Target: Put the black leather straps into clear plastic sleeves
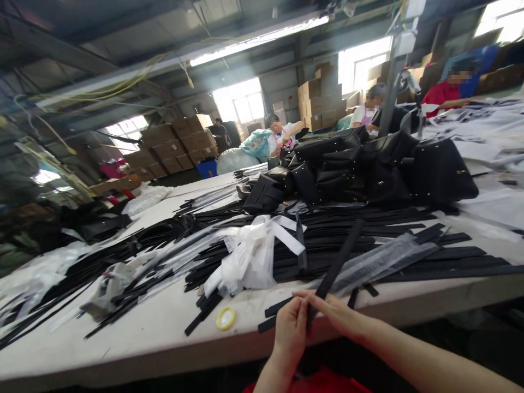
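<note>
Both hands meet at the table's front edge around one end of a black strap [340, 256], which slants up and away to the right. My left hand [291, 322] is closed, its thumb and fingers pinching the strap's near end. My right hand [333, 312] lies against the strap from the right side, fingers bent over it. What exactly sits between the fingertips is partly hidden. Just left of the hands, two short black strap ends [272, 316] stick out over the table. A clear plastic sleeve [380, 262] lies behind the right hand.
Many black straps [319, 221] cover the table [164, 349], with crumpled white paper [249, 254] on top. A yellow tape roll [225, 318] lies near the front edge, a tape dispenser [110, 289] farther left. Black bags [347, 169] are heaped behind. Several people sit beyond.
</note>
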{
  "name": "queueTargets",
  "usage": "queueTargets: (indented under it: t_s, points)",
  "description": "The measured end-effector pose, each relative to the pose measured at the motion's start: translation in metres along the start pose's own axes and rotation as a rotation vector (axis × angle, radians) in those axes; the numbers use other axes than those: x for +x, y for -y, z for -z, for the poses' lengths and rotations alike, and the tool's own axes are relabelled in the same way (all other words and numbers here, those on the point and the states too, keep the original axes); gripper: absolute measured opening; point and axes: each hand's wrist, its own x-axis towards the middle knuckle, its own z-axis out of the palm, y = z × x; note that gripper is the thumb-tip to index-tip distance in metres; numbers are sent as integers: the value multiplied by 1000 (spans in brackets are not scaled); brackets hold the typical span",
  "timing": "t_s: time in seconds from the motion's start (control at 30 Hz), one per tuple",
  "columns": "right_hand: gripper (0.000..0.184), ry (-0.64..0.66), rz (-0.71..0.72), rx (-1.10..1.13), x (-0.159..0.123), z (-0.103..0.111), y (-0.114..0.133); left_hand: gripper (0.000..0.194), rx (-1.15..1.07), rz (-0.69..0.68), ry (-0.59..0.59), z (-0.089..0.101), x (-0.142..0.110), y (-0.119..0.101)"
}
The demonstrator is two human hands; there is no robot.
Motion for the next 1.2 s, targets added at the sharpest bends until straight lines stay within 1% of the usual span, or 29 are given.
queueTargets:
  t_s: [0.03, 0.07, 0.13, 0.17, 0.2, 0.23, 0.3, 0.37, 0.4, 0.47, 0.57, 0.67, 0.77, 0.8, 0.83, 0.9, 0.97, 1.03, 1.1, 1.13, 1.2]
  points:
    - [61, 29, 5, -20, 1, -2, 4, 57, -3, -8, -14, 0, 1, -1]
    - [62, 4, 23, -8, 2, -1, 9, 57, 4, -14, -30, 1, 1, -2]
    - [62, -117, 73, 71, 9, 3, 25, 56, 40, -27, -74, 4, 0, -2]
    - [61, -156, 90, 112, 13, 6, 33, 56, 55, -30, -95, 6, 0, -3]
    - [61, -160, 100, 139, 16, 8, 41, 56, 58, -29, -112, 7, 0, -4]
    - [61, -128, 96, 146, 19, 8, 47, 56, 50, -28, -127, 8, 0, -5]
    - [64, -12, 56, 122, 22, 2, 53, 55, 14, -33, -147, 9, 3, -11]
    - [67, 85, 13, 91, 22, -6, 55, 52, -37, -43, -161, 10, 8, -19]
    - [68, 109, 2, 79, 21, -10, 55, 51, -57, -54, -169, 11, 10, -23]
    - [68, 127, 9, 52, 20, -12, 57, 49, -71, -79, -198, 14, 13, -30]
    - [63, 139, 66, -66, 20, -11, 59, 49, -80, -93, -226, 18, 16, -37]
    - [60, 174, 125, -197, 21, -12, 52, 49, -143, -87, -207, 18, 18, -41]
    - [61, 176, 160, -247, 20, -18, 41, 50, -219, -51, -187, 13, 22, -43]
    - [61, 159, 164, -257, 19, -18, 40, 51, -264, -18, -154, 11, 24, -42]
    - [60, 134, 166, -270, 19, -16, 41, 53, -321, 22, -90, 11, 24, -41]
    - [58, 44, 160, -289, 16, -1, 49, 57, -417, 100, 106, 15, 23, -36]
    - [55, -110, 133, -259, 13, 29, 67, 57, -422, 144, 322, 26, 16, -28]
    - [52, -313, 96, -177, 9, 71, 88, 50, -368, 173, 515, 42, 7, -19]
    - [49, -524, 93, -133, 3, 121, 108, 45, -344, 233, 690, 58, -3, -9]
    - [49, -619, 101, -142, -1, 145, 116, 43, -341, 267, 759, 64, -8, -5]
    - [48, -779, 89, -188, -10, 189, 129, 42, -336, 317, 824, 71, -15, 3]
